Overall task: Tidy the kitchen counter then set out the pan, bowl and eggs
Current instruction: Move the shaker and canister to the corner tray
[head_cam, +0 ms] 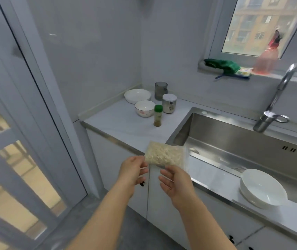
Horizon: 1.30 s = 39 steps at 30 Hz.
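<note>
A clear bag of pale flakes (pixel 164 154) hangs in the air over the counter's front edge. My left hand (pixel 133 171) pinches its lower left corner. My right hand (pixel 175 181) pinches the lower right edge, palm turned toward me. On the counter (pixel 126 127) at the back stand a wide white bowl (pixel 137 95) and a smaller patterned bowl (pixel 144 108). Another white bowl (pixel 263 188) sits on the front rim of the sink. No pan or eggs are in view.
A green-capped spice jar (pixel 158 115), a steel canister (pixel 169 103) and a grey cup (pixel 161 90) stand near the bowls. The steel sink (pixel 234 138) and faucet (pixel 277 98) lie right. A green cloth (pixel 223 65) and pink bottle (pixel 268 58) rest on the windowsill. A glass door (pixel 18 141) is left.
</note>
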Motion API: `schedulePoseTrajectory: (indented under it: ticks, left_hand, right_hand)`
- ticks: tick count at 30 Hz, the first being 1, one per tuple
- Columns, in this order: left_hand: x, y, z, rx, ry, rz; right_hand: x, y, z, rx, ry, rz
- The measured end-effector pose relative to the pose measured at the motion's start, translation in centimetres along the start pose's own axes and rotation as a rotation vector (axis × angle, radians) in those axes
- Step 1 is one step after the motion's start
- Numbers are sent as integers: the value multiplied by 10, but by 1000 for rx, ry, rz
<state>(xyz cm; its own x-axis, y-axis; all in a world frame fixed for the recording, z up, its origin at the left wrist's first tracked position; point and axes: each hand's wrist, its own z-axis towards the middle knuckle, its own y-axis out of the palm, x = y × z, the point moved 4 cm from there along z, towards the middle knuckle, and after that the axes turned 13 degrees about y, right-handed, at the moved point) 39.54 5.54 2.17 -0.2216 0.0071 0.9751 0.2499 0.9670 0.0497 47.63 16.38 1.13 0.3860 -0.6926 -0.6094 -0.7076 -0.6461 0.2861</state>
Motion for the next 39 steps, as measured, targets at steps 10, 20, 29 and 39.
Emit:
schedulePoseTrajectory:
  ticks: [10, 20, 29, 39]
  left_hand:
    - [66, -54, 157, 1, 64, 43]
    - [76, -38, 270, -47, 4, 105]
    - [85, 33, 358, -76, 110, 260]
    - [92, 73, 407, -161, 273, 394]
  right_hand:
    - [-74, 125, 87, 41, -82, 75]
    - [-144, 133, 161, 244, -181, 115]
    - [-203, 126, 232, 271, -243, -51]
    - [-222, 122, 260, 180, -199, -127]
